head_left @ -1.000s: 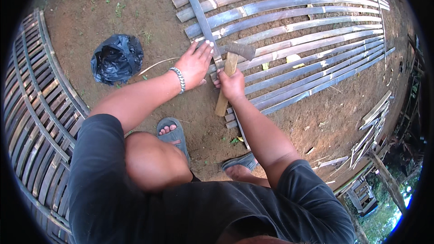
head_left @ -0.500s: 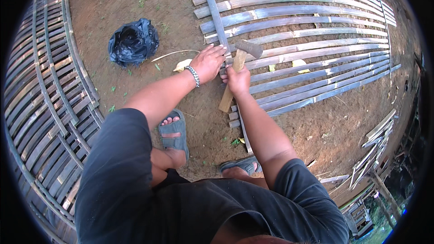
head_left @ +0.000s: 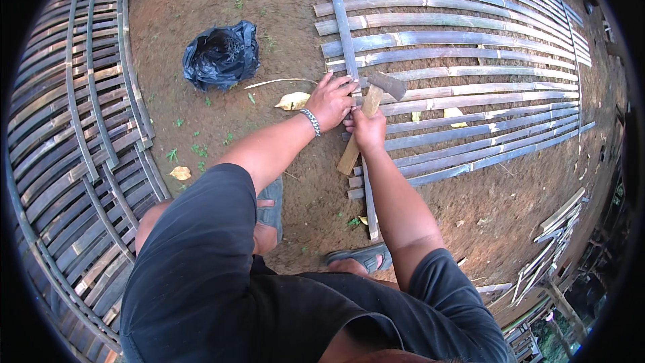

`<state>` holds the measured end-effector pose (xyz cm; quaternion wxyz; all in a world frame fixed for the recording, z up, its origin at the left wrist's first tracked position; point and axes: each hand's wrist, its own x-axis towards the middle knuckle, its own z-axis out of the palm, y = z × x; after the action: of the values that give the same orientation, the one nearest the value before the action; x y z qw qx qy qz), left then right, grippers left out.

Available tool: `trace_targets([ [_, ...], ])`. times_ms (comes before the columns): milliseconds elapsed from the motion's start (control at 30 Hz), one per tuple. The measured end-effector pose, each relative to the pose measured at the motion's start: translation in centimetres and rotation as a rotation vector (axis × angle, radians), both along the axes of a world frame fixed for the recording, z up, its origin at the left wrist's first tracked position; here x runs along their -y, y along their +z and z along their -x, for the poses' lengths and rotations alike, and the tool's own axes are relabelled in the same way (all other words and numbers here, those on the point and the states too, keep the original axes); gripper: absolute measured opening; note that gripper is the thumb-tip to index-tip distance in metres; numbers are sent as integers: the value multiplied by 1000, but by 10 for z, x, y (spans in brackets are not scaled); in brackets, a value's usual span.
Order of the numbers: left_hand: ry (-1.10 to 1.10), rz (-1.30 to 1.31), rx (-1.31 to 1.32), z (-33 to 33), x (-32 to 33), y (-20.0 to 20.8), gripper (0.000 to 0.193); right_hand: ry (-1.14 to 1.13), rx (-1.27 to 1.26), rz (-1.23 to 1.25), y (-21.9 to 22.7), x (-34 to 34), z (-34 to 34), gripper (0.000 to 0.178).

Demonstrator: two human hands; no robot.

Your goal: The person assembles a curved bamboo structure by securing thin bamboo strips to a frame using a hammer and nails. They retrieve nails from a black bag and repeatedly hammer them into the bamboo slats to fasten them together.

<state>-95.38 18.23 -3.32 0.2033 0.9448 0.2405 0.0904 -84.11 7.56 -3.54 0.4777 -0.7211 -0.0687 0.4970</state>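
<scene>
A panel of split bamboo slats (head_left: 470, 60) lies flat on the dirt in front of me. One long cross slat (head_left: 340, 20) runs over them from the top down toward my feet. My left hand (head_left: 330, 101), with a bead bracelet at the wrist, presses down on that cross slat. My right hand (head_left: 367, 130) grips the wooden handle of a hammer (head_left: 377, 91). Its dark metal head points right, just above the slats beside my left fingers.
A black plastic bag (head_left: 222, 54) sits on the dirt to the upper left. A second bamboo panel (head_left: 74, 134) lies along the left. Loose bamboo strips (head_left: 561, 212) lie at the right. My feet in sandals (head_left: 359, 257) stand near the panel's edge.
The view has shifted, so the panel and bag sit further left and lower. My hands stay together on the cross slat and hammer, with the hammer head still near the left fingers.
</scene>
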Motion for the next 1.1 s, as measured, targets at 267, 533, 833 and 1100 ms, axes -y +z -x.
trace_targets([
  [267,121,193,10,0,7,-1,8,1,38,-50,1,5,1,13],
  [533,148,183,50,-1,10,-3,6,-33,22,-70,-6,6,1,15],
  [833,132,163,46,-1,7,2,6,-25,16,-76,0,6,1,18],
  [1100,463,285,309,-11,14,-9,8,-50,35,-104,-4,9,3,23],
])
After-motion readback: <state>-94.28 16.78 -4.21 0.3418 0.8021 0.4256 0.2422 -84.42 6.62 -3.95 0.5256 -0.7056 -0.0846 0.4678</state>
